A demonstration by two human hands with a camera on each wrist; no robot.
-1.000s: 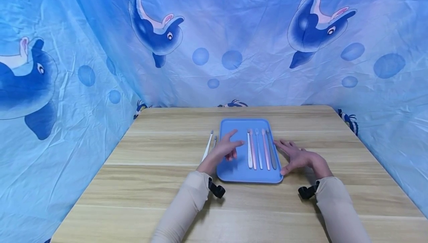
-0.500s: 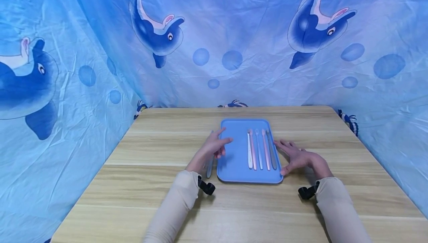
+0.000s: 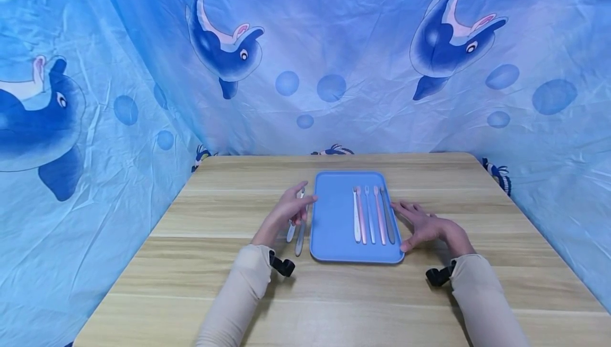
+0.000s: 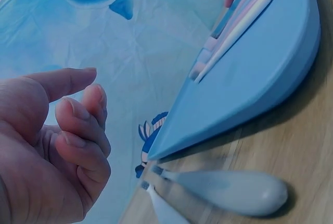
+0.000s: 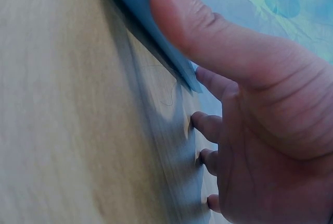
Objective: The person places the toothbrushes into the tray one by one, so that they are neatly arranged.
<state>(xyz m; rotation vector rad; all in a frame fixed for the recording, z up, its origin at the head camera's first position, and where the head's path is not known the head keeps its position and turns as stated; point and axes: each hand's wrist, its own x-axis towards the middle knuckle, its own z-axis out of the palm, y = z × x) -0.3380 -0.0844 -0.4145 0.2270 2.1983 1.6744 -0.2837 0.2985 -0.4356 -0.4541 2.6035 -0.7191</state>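
Observation:
My left hand [image 3: 286,208] hovers over the table just left of the blue tray [image 3: 331,235], holding nothing, with loosely bent fingers. Beneath it lie two toothbrushes, a white toothbrush [image 3: 290,233] and a grey toothbrush [image 3: 299,242], each partly covered by the hand in the head view. In the left wrist view both the grey toothbrush [image 4: 234,190] and the white toothbrush [image 4: 162,204] rest apart from the fingers. On the tray's right half several toothbrushes [image 3: 372,225] in white, pink, blue and grey lie side by side. My right hand [image 3: 425,227] rests at the tray's right edge, thumb against the rim, fingers spread.
A wooden table [image 3: 191,283] carries the tray. Blue curtains [image 3: 305,44] printed with dolphins enclose its back and sides. A black wrist camera [image 3: 281,266] sits on the left sleeve, and another wrist camera [image 3: 439,275] on the right.
My left hand has moved left, from over the tray's left half to above the two loose toothbrushes. The right hand and the tray stay in place.

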